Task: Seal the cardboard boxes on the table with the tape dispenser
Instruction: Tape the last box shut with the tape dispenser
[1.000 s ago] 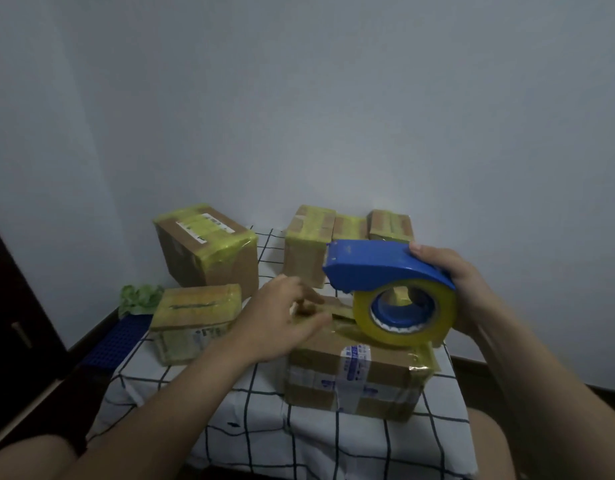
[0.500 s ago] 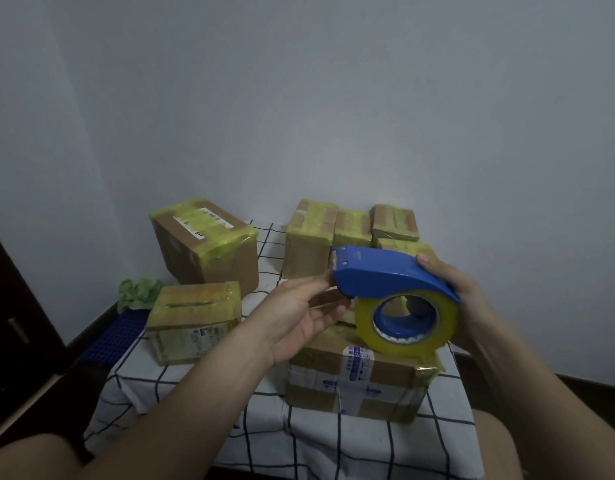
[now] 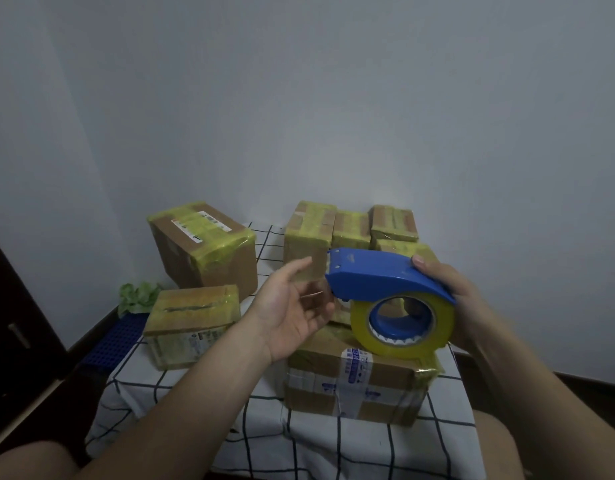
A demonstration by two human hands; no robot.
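while your right hand [image 3: 448, 289] grips the blue tape dispenser [image 3: 378, 275] by its rear curve, just above the nearest cardboard box [image 3: 354, 386], your left hand [image 3: 292, 313] lies palm-up at the cutter end; whether it pinches tape cannot be told. the dispenser looks like light, rigid plastic: hold its body, clear of the toothed blade.

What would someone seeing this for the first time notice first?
The bright blue tape dispenser with its yellow tape roll, gripped by the right hand in the middle of the view, over the nearest cardboard box. The left hand is open, palm up, beside the dispenser's front end. Behind them, taped boxes wrapped in yellow-green stand on a checked tablecloth.
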